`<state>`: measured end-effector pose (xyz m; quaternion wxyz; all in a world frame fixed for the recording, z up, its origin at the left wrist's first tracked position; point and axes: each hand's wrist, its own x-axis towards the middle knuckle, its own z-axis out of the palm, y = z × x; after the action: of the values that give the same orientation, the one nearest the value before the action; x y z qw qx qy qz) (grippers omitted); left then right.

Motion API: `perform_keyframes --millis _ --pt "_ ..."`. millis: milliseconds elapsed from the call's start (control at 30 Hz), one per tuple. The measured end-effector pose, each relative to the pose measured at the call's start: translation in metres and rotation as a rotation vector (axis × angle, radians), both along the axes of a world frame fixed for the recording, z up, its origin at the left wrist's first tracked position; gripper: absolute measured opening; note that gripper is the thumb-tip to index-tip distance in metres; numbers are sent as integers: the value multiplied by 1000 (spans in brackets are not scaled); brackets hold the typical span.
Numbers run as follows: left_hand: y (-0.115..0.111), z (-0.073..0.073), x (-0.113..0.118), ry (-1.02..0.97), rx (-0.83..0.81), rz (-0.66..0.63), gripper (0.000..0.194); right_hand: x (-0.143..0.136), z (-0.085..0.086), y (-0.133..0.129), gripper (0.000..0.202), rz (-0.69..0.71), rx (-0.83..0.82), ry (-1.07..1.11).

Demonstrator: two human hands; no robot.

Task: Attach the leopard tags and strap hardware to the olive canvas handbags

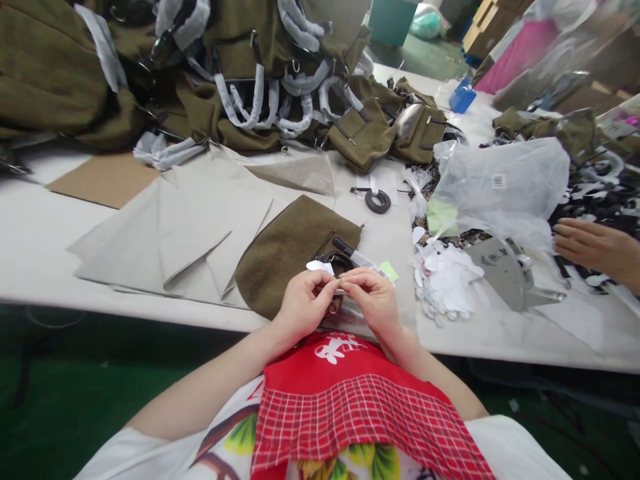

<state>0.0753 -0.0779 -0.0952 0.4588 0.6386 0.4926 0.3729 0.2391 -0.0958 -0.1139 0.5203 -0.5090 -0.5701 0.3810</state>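
Note:
An olive-brown fabric bag (280,257) lies at the table's front edge, with a dark strap or handle (340,259) and a white tag (320,267) at its right end. Over that end my left hand (309,300) and my right hand (373,300) meet, thumbs and forefingers pinched together. Whatever small piece sits between the fingertips is too small and covered to name. Just beyond my right hand is a black-tipped stick (345,247) with a clear or pale body. A light green paper slip (389,271) peeks out beside that hand.
Olive bags with wrapped handles (240,100) are heaped along the back. Grey sheets (145,233) lie to the left. On the right are a plastic bag (505,173), white tags (447,280), a metal plate (500,270) and another person's hand (595,247). A black ring (377,201) lies mid-table.

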Motion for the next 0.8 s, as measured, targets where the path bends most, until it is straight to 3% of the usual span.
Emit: perform_keyframes --millis 233,367,400,500,600,667,800 --pt "2 -8 4 -26 -9 58 26 -10 -2 6 5 -26 -14 37" --pt "1 -1 1 230 182 -44 20 5 6 6 8 24 6 -26" --pt "-2 -2 0 335 255 -83 27 13 8 4 11 1 19 -50" --pt "-11 -13 -3 629 383 -218 71 41 12 -4 16 -142 29 -113" --pt "-14 -28 -3 817 406 -291 59 66 7 -12 25 -231 -19 -158" --pt "-11 -30 -2 859 397 -302 49 78 0 -16 30 -267 -58 -167" --pt "9 -7 -7 798 372 -281 36 84 -6 -27 28 -325 -37 -192"
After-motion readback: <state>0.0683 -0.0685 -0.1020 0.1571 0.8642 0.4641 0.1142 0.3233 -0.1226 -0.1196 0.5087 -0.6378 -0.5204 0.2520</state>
